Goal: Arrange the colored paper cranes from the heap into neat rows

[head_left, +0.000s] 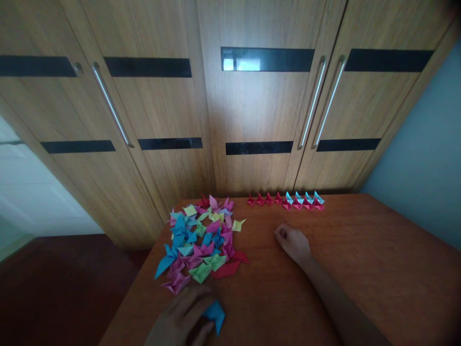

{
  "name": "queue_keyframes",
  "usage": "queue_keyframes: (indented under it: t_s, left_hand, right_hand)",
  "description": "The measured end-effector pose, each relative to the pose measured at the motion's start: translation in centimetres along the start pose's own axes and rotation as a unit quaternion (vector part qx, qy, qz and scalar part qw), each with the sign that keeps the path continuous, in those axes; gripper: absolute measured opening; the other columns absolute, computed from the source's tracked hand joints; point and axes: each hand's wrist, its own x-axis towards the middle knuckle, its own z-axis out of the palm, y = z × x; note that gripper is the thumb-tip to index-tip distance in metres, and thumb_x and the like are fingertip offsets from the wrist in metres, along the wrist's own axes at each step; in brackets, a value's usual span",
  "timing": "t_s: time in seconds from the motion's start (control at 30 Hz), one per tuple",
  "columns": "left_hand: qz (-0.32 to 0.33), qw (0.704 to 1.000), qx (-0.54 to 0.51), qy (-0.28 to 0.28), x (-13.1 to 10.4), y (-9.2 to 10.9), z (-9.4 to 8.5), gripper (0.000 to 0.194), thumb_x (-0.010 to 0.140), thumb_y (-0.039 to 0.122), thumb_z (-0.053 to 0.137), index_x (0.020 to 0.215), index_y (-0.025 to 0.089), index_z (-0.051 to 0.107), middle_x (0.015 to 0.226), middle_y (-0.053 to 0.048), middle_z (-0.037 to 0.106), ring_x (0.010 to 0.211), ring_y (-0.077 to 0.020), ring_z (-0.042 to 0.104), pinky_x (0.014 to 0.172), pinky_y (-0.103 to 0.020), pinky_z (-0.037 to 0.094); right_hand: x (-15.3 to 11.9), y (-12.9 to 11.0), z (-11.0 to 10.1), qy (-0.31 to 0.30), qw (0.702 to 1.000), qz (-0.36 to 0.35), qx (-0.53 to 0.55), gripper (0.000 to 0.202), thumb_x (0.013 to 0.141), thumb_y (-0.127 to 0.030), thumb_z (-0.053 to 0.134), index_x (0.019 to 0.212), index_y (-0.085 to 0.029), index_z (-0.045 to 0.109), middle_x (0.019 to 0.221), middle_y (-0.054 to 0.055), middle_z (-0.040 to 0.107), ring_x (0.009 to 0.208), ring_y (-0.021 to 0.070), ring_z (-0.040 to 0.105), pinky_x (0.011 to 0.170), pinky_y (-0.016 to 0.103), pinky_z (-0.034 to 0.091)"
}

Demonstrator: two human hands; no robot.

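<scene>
My left hand (pixel 180 315) is at the table's near edge, its fingers curled round a blue origami paper piece (pixel 216 315) with a pointed end sticking out to the right. Just beyond it spreads a loose pile of folded paper cranes in blue, pink, green, yellow and red, among them a green crane (pixel 201 272) and a magenta crane (pixel 176 282). My right hand (pixel 294 244) rests on the tabletop right of the pile, fingers curled in, and nothing shows in it. Behind it a row of red paper cranes (pixel 269 199) continues rightward into light-blue cranes (pixel 308 197) with pinkish-red ones before them.
The brown wooden table (pixel 360 254) stands against a wooden wardrobe (pixel 248 110) with long metal handles (pixel 312 103). A blue-grey wall (pixel 421 158) is at the right. At the left are a white door (pixel 36 192) and a dark red floor (pixel 54 293).
</scene>
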Motion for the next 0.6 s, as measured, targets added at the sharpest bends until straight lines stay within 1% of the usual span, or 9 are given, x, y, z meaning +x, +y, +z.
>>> queue_keyframes:
  t_s: [0.1,0.17,0.27,0.4,0.53,0.6]
  left_hand:
    - [0.001,0.997,-0.035,-0.063,0.3,0.4,0.3,0.031,0.083,0.023,0.056,0.111,0.035,0.06,0.114,0.001,0.065,0.1,-0.0197,0.063,0.087,-0.029,0.055]
    - [-0.008,0.995,-0.054,-0.084,0.7,0.6,0.8,0.031,0.083,0.019,0.054,0.11,0.034,0.06,0.112,0.0,0.065,0.098,-0.0194,0.063,0.087,-0.03,0.054]
    - [-0.028,0.993,-0.068,-0.088,1.5,0.7,1.5,0.03,0.084,0.017,0.053,0.109,0.032,0.06,0.109,-0.001,0.065,0.096,-0.0204,0.063,0.084,-0.032,0.053]
    - [-0.051,0.994,-0.059,-0.081,2.9,0.9,2.1,0.029,0.083,0.015,0.051,0.107,0.029,0.06,0.107,-0.002,0.065,0.096,-0.0217,0.062,0.084,-0.035,0.051]
    - [-0.065,0.994,-0.047,-0.076,4.2,1.3,2.6,0.03,0.082,0.014,0.05,0.106,0.027,0.061,0.106,-0.004,0.065,0.095,-0.0223,0.061,0.082,-0.035,0.05]
    - [-0.069,0.993,-0.049,-0.081,4.6,1.6,3.0,0.031,0.081,0.014,0.05,0.107,0.027,0.061,0.107,-0.004,0.064,0.095,-0.0227,0.061,0.082,-0.035,0.05]
  right_hand:
    - [0.0,0.0,0.0,0.001,1.0,-0.005,0.0,0.014,0.085,-0.033,0.05,0.076,-0.024,0.059,0.073,-0.003,0.063,0.067,0.0122,0.057,0.056,0.021,0.032]
    - [0.0,0.1,0.0,0.005,1.0,-0.009,0.002,0.015,0.085,-0.033,0.05,0.076,-0.024,0.058,0.073,-0.003,0.063,0.067,0.0125,0.057,0.057,0.021,0.032]
    - [-0.1,0.1,0.0,0.003,1.0,-0.008,0.007,0.016,0.085,-0.034,0.049,0.075,-0.024,0.057,0.073,-0.003,0.063,0.068,0.0128,0.057,0.057,0.021,0.032]
    - [-0.2,0.1,0.0,-0.003,1.0,-0.004,0.008,0.016,0.085,-0.034,0.048,0.076,-0.024,0.057,0.073,-0.003,0.063,0.068,0.0129,0.057,0.056,0.022,0.031]
    - [-0.2,0.1,-0.1,-0.004,1.0,-0.009,0.013,0.014,0.084,-0.032,0.05,0.077,-0.024,0.058,0.074,-0.002,0.063,0.068,0.0128,0.057,0.056,0.021,0.031]
    - [-0.1,0.0,-0.2,-0.008,1.0,-0.013,0.014,0.013,0.084,-0.03,0.05,0.076,-0.023,0.058,0.074,-0.002,0.063,0.069,0.0128,0.057,0.057,0.021,0.031]
